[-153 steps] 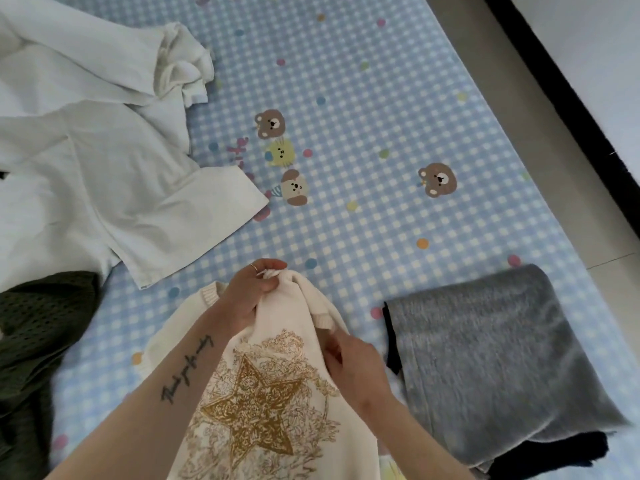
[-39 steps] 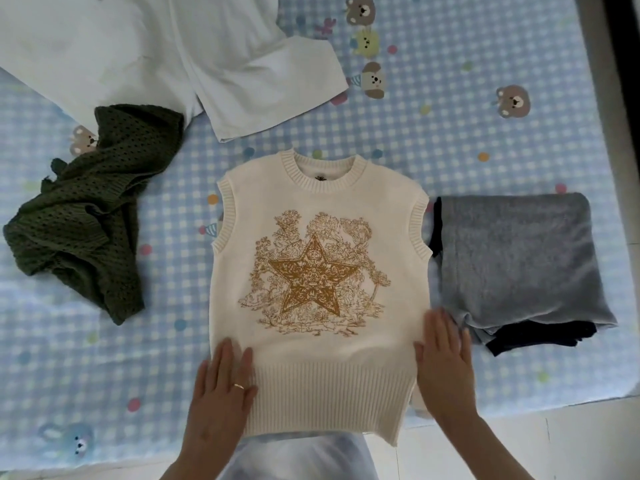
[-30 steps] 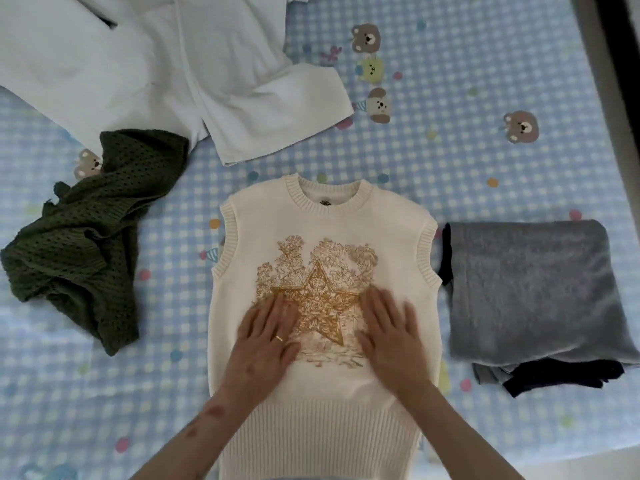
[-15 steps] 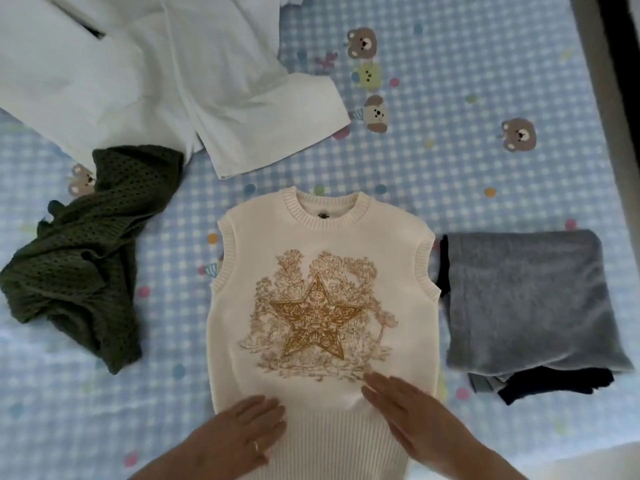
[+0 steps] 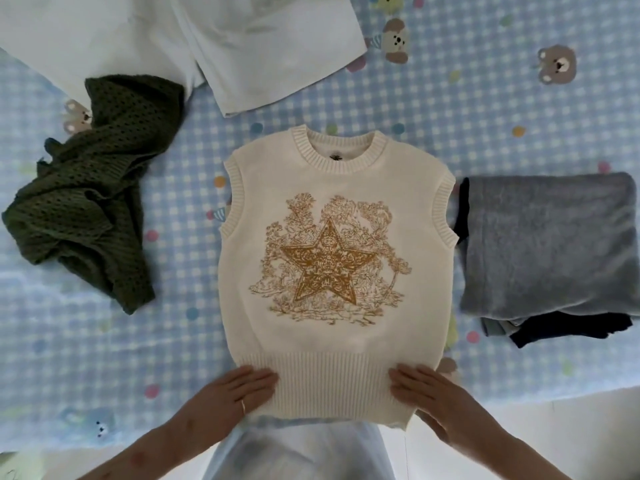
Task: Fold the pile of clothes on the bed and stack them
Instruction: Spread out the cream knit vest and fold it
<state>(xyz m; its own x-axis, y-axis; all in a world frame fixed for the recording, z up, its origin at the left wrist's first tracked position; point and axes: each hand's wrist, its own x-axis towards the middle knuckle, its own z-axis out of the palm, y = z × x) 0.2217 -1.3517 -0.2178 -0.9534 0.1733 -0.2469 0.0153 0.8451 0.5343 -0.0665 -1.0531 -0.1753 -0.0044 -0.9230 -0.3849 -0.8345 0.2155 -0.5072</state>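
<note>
Flat on the checked bedsheet (image 5: 467, 98), at the centre of the view, lies the cream knit vest (image 5: 332, 327), front up, its gold star print (image 5: 327, 263) showing and its neck toward twelve o'clock; the ribbed hem hangs slightly past the bed edge at six o'clock. Both hands rest on that hem with fingers straight and together, gripping nothing: the left hand (image 5: 239, 393), a ring on one finger, presses the corner at seven o'clock; the right hand (image 5: 436, 400) presses the corner at five o'clock. At three o'clock, just beside the vest, sits a folded grey garment (image 5: 550, 244) on top of a dark folded piece (image 5: 568, 329) that sticks out beneath it; at nine o'clock a green open-knit top (image 5: 90, 202) lies crumpled, apart from the vest; at eleven o'clock white clothing (image 5: 173, 39) spreads unfolded, its edge over the green top.
</note>
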